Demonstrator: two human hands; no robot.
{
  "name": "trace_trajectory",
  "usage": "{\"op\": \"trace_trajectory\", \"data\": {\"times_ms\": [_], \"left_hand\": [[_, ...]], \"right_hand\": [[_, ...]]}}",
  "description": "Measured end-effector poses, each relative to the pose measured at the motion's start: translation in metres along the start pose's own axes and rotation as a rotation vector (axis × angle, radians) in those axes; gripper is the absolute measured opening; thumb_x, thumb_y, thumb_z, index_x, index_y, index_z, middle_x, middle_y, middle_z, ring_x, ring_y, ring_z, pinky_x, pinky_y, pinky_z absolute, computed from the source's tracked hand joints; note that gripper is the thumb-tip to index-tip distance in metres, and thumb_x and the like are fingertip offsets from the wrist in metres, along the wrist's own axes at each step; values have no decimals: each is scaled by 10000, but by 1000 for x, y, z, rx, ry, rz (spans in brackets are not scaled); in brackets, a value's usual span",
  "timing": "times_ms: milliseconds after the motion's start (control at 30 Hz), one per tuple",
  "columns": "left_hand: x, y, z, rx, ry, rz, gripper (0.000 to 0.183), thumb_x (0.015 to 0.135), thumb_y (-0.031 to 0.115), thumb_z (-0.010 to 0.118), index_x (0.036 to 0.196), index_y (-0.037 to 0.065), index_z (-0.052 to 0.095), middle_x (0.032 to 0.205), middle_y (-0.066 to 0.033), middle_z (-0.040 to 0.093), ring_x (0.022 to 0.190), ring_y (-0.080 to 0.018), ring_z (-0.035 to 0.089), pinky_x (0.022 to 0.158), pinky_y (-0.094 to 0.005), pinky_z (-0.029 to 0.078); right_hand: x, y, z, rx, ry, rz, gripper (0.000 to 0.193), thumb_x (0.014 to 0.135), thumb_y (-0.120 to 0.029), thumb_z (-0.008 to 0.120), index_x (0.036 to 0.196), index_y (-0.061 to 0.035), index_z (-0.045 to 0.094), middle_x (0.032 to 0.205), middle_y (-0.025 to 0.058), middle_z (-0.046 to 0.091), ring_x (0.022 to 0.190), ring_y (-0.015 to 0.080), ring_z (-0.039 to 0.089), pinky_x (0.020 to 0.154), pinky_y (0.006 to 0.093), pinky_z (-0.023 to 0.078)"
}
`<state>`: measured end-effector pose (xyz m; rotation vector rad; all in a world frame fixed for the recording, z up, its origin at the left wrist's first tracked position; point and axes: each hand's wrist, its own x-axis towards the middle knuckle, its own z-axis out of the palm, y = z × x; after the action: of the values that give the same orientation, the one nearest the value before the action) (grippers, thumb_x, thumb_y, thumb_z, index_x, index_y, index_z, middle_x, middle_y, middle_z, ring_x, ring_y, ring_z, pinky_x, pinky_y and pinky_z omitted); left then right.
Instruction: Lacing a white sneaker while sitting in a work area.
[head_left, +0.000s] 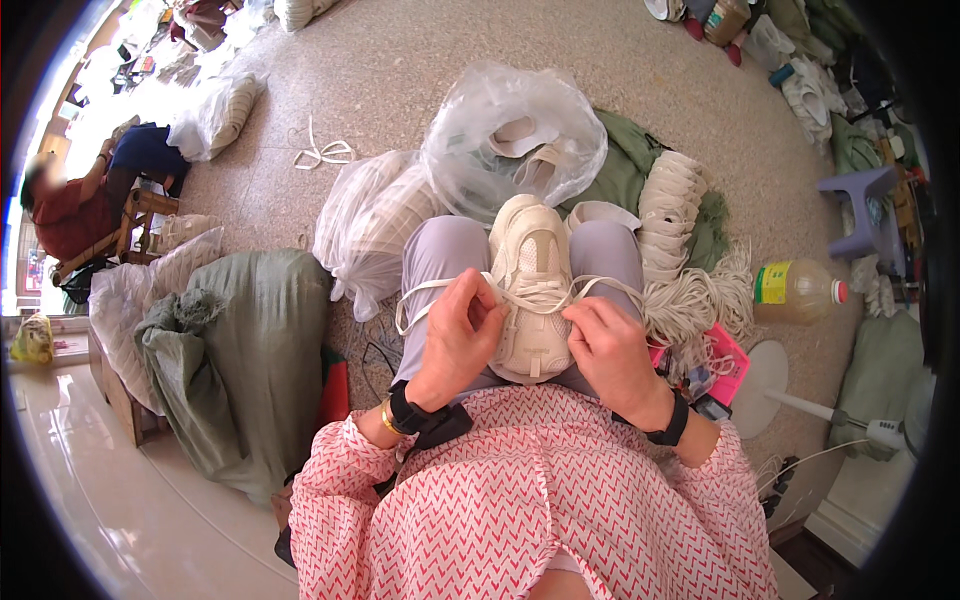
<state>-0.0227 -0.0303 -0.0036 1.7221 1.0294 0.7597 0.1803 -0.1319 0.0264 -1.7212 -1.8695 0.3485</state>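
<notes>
A cream sneaker (533, 350) lies between my knees, its toe pointing away from me. My left hand (458, 340) is closed in a pinch at the left side of the laced part. It grips the cream shoelace (418, 288), which loops out to the left over my knee. On the other side, my right hand (618, 358) pinches the same shoelace close to the eyelets, and another loop runs over my right knee. The lace crosses the shoe between both hands. My fingertips partly hide the lace ends.
Beyond my knees stands a clear plastic bag (470, 130) with shoe parts in it. A stack of cream shoe pieces (668, 215) and a bundle of laces (690, 310) lie to the right, near a pink basket (733, 360) and a large bottle (800, 292). A green sack (265, 370) stands left. Another person (75, 215) sits far left.
</notes>
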Motion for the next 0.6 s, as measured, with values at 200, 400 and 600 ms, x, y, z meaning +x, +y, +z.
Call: {"op": "trace_trajectory", "data": {"times_ms": [200, 400, 600], "left_hand": [[-1, 6, -1, 156, 1, 172, 182, 860, -34, 712, 939, 16, 556, 819, -109, 520, 676, -260, 552, 594, -378, 448], [-2, -2, -4, 173, -33, 198, 143, 866, -19, 727, 937, 6, 606, 842, -111, 555, 664, -249, 578, 607, -373, 470], [-8, 16, -11, 182, -99, 157, 239, 834, 35, 772, 985, -8, 591, 902, -148, 571, 746, -306, 603, 673, -403, 503]], "right_hand": [[14, -11, -15, -219, -242, -52, 237, 790, 32, 655, 1024, 27, 615, 1032, 175, 599, 993, 332, 631, 846, 409, 557], [24, -1, -6, -324, -181, -168, 166, 821, 1, 649, 977, 5, 590, 1001, 161, 582, 979, 332, 628, 815, 418, 555], [20, -29, -7, 336, -188, 79, 99, 948, -46, 647, 1002, 6, 582, 1008, 177, 603, 906, 390, 648, 779, 453, 537]]}}
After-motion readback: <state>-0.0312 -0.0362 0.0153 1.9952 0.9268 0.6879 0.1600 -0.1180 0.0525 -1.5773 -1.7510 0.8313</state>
